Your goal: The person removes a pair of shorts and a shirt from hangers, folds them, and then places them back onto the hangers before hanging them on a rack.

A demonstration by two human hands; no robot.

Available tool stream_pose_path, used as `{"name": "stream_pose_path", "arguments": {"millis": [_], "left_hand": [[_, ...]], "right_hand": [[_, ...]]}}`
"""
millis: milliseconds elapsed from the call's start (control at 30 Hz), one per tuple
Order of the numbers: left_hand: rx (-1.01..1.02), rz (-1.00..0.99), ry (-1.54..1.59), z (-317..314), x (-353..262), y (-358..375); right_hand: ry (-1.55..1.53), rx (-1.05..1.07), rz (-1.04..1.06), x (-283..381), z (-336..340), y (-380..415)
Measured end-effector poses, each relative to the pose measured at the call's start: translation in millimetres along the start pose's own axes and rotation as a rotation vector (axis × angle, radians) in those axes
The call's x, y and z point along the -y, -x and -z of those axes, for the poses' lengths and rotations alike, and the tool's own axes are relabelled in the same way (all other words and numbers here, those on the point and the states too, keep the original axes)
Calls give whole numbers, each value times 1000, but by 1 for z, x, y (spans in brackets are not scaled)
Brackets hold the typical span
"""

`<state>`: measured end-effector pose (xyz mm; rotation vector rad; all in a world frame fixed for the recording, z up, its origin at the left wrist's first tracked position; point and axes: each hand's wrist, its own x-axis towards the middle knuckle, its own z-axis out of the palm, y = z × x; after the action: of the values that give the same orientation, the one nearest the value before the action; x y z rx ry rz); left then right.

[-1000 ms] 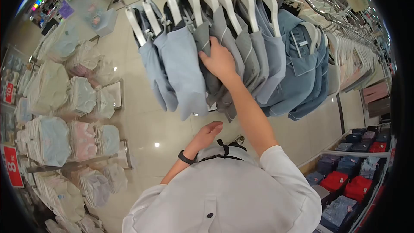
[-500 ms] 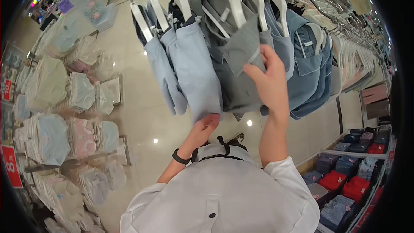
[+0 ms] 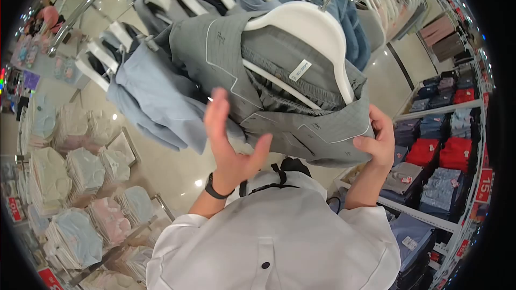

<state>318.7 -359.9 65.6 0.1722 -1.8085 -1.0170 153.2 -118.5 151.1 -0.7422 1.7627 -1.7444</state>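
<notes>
A grey pyjama set (image 3: pixel 279 96) with pale piping hangs on a white hanger (image 3: pixel 306 27), held close in front of me. My right hand (image 3: pixel 379 142) grips the garment's lower right edge. My left hand (image 3: pixel 228 139) is raised with fingers spread, its palm against the grey fabric from below, a black watch on the wrist. Light blue garments (image 3: pixel 156 102) hang just to the left on white hangers from a chrome rail (image 3: pixel 86 13).
More blue and pale clothes (image 3: pixel 344 5) hang along the rail behind. Shelves (image 3: pixel 446 145) at the right hold folded red, blue and grey items with a price tag. Packaged pastel goods (image 3: pixel 80 182) fill racks at the left over a shiny tiled floor.
The grey set came off the rail and swung up close to me. My right hand slid down to its lower edge; my left hand rose from the blue garment's hem to the grey fabric.
</notes>
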Motion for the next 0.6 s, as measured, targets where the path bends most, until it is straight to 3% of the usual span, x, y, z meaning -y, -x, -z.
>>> {"name": "stream_pose_path", "arguments": {"millis": [67, 133, 167, 267, 333, 367, 433, 600], "left_hand": [[-45, -57, -93, -22, -7, -25], [-22, -63, -409, -40, -20, -47], [92, -22, -516, -51, -24, -55], [185, -77, -686, -71, -7, -60], [234, -81, -615, -76, -3, -66], [246, -94, -607, -81, -5, -66], [484, 95, -464, -91, -12, -58], [672, 136, -357, -130, -38, -33]], "right_hand": [[-29, 20, -9, -6, 28, 12], [10, 86, 7, -12, 56, 24], [0, 89, -2, -15, 71, 30], [92, 123, 44, -21, 124, 44], [326, 239, 160, -19, 162, 53], [322, 220, 162, -20, 174, 59], [255, 215, 111, -22, 195, 68], [461, 161, 115, -41, 270, 67]]}}
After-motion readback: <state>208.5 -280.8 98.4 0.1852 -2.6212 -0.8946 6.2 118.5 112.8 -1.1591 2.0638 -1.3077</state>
